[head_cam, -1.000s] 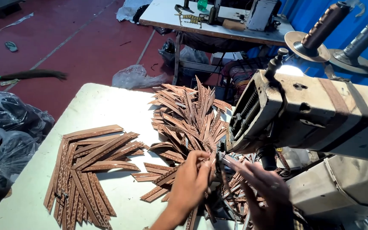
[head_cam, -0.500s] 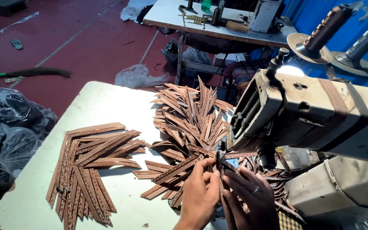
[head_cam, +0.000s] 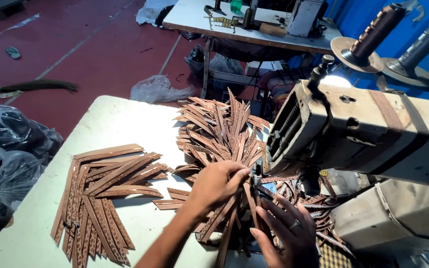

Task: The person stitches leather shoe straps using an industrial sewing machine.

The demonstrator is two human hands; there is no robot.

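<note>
My left hand [head_cam: 216, 184] rests on a brown patterned strap [head_cam: 223, 214] lying under the head of a cream sewing machine [head_cam: 368, 130], fingertips close to the needle area [head_cam: 260, 184]. My right hand [head_cam: 288, 232], a ring on one finger, grips the same strap just in front of the needle. Behind the hands, a fanned heap of brown straps [head_cam: 219, 130] spreads over the white table [head_cam: 100, 124]. A second pile of straps [head_cam: 100, 194] lies at the table's left.
Two thread spools [head_cam: 379, 31] stand on top of the machine. Black plastic bags [head_cam: 6, 159] sit left of the table. Another work table [head_cam: 254, 22] with a machine stands at the back on the red floor, and a broom [head_cam: 31, 87] lies there.
Both hands have closed in on the strap at the needle; the left hand shifted slightly right toward the machine head. The piles have not moved.
</note>
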